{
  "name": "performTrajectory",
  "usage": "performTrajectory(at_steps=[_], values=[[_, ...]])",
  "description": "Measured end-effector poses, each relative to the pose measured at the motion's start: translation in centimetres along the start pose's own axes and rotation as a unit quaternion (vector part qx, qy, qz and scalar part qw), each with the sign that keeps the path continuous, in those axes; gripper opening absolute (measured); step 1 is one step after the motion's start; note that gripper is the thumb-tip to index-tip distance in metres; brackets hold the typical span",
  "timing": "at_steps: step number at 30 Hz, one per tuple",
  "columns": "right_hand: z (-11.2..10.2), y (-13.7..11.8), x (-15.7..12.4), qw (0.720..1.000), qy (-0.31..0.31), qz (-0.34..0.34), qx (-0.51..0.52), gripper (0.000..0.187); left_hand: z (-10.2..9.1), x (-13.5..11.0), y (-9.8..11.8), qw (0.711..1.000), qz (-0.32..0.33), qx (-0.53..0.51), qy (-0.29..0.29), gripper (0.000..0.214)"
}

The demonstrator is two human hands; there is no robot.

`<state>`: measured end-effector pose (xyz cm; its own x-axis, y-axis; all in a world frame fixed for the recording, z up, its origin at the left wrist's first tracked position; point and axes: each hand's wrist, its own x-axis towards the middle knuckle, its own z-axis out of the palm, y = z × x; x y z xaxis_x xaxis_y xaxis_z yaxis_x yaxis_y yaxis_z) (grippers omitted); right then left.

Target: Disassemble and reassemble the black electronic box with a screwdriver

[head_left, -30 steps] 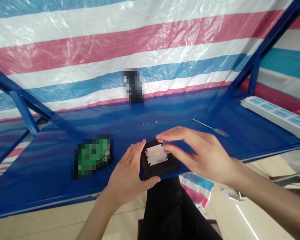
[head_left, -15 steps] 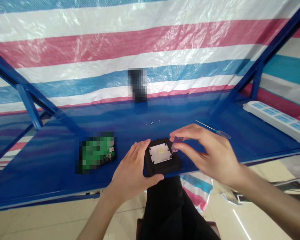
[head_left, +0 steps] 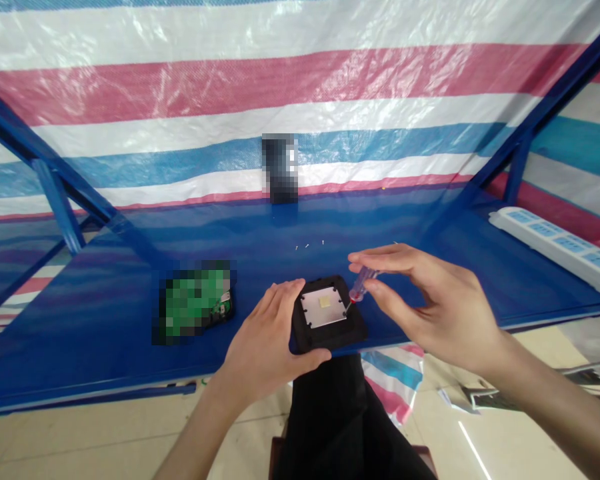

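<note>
Cupped the black housing (head_left: 330,340) with spread left hand (head_left: 265,340); pinched a screwdriver (head_left: 363,285) in raised right hand (head_left: 430,300), tip placed at corner of the metal plate (head_left: 323,308).

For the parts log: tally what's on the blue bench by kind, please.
Small screws: 3
Screwdriver, in the right hand: 1
Black square housing, held by the left hand: 1
Green circuit board, pixelated: 1
Power strip: 1
Dark upright object, pixelated: 1
Total: 8
</note>
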<state>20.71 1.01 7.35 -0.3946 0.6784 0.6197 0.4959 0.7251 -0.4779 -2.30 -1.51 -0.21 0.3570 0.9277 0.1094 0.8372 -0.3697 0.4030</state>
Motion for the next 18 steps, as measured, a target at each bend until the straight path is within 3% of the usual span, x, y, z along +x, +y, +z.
performTrajectory(at_steps=[5,13,18], values=[[0.0,-0.08,0.19,0.998,-0.036,0.027,0.036,0.019,-0.04,0.01,0.12,1.0,0.008,-0.006,0.011,0.086],[0.31,0.28,0.36,0.999,0.018,-0.032,-0.018,0.013,-0.06,0.15,0.04,1.0,0.004,-0.004,0.008,0.086],[0.32,0.04,-0.23,1.0,-0.027,0.007,0.014,0.019,-0.02,0.07,-0.05,1.0,0.012,0.003,0.007,0.087]])
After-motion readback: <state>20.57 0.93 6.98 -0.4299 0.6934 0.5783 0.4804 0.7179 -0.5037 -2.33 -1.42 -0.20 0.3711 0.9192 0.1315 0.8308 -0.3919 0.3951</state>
